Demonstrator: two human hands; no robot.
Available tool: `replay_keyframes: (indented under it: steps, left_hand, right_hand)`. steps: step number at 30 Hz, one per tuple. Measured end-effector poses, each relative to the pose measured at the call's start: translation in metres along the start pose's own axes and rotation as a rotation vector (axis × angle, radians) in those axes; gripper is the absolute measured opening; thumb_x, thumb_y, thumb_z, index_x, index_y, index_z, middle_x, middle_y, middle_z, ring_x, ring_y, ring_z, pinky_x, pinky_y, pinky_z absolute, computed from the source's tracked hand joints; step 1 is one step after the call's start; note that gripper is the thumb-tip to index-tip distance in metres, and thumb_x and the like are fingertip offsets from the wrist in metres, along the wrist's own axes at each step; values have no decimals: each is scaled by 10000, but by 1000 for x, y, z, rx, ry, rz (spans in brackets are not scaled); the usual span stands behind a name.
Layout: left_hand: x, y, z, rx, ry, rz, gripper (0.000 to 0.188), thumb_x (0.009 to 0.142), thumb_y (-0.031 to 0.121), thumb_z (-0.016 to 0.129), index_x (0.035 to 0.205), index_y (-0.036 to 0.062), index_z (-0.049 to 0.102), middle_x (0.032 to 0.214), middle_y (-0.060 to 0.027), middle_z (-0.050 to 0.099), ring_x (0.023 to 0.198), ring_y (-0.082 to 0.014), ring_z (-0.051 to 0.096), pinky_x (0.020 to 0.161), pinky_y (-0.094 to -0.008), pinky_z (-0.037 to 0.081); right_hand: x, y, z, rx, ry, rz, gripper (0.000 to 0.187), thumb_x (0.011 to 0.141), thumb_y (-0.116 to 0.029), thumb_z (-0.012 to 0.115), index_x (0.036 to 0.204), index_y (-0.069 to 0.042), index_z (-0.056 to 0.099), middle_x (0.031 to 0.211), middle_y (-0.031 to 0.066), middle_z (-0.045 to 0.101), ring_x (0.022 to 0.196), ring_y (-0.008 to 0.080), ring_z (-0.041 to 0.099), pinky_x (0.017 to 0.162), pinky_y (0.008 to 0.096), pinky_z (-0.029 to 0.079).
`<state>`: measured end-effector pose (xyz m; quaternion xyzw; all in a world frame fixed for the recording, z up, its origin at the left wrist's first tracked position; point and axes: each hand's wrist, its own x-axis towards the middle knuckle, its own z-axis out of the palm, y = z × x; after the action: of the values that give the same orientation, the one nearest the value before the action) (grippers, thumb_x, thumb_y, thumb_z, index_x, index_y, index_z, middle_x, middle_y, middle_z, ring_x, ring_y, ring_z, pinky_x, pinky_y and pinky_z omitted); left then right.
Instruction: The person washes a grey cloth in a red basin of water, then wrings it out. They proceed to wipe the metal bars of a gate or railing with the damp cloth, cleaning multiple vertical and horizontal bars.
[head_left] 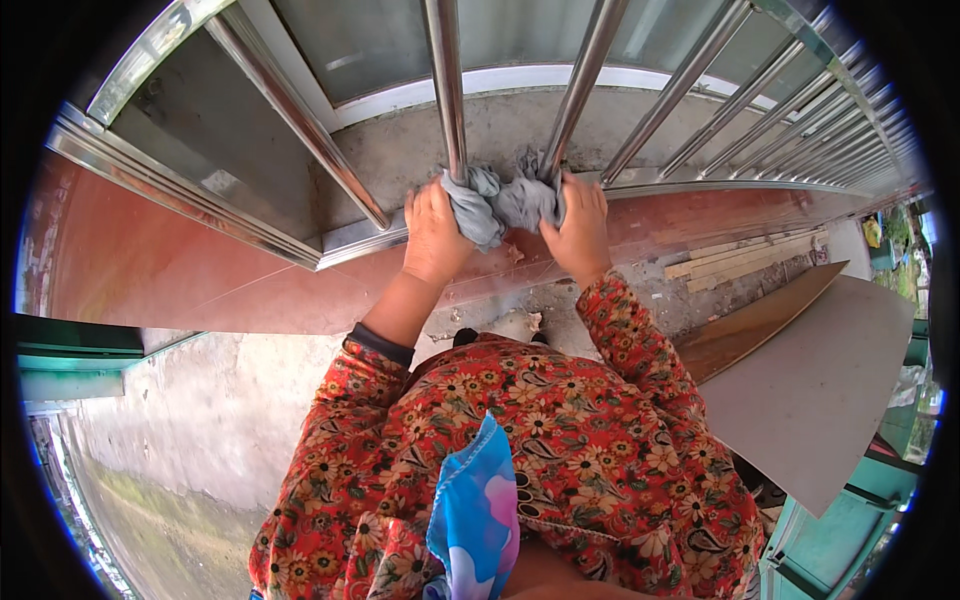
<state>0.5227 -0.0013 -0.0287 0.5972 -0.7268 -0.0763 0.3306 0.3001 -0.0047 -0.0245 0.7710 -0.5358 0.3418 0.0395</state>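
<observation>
A grey cloth (500, 200) is bunched around the feet of two shiny metal bars (447, 90) of a window grille, close to its bottom rail (365, 236). My left hand (436, 232) is closed on the cloth's left end, against the left bar. On the other side, my right hand (582, 228) grips the right end beside the right bar (590, 75). The cloth's middle sags between the hands, crumpled and looking damp. Parts of the fingers are hidden behind the bars and folds.
Behind the grille lie a concrete sill (395, 125) and window panes (370, 45). Reddish tiles (200, 230) face the wall below. At right, wooden strips (745, 258), a brown board (760, 315) and a large grey panel (810, 390) stand near me. Green metal pieces (840, 530) are at the lower right.
</observation>
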Motion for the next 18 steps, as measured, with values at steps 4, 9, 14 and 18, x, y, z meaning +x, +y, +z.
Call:
replay_keyframes:
  steps: [4,9,14,18]
  left_hand:
    - [-3,1,0,127,100,50,598,696,144,686,1218,-27,448,1231,-200,504,1187,-380,476,1082,-532,290]
    - [1,-1,-22,146,7,11,472,706,61,641,1147,-5,487,1176,-188,512,1082,-404,534,929,-478,438]
    - [-3,-4,-33,-61,24,-41,517,699,-47,632,1181,9,451,1144,-226,490,933,-457,566,799,-471,503]
    - [-6,-7,-24,-195,148,-4,537,717,-70,635,1196,15,407,1106,-250,463,902,-459,565,789,-467,501]
  right_hand:
    - [-11,-4,4,-85,59,-111,527,600,-61,751,1089,-58,555,1235,96,546,1180,303,501,987,456,379]
    - [5,13,-5,-59,-30,-151,445,614,-42,733,1030,-52,574,1060,95,589,1045,322,540,877,412,440]
    - [5,8,-9,633,320,649,365,749,-16,665,1085,1,523,995,145,623,976,314,602,882,405,470]
    - [1,-13,5,171,93,236,505,741,-123,706,1180,-14,483,1158,170,552,1141,349,514,967,442,410]
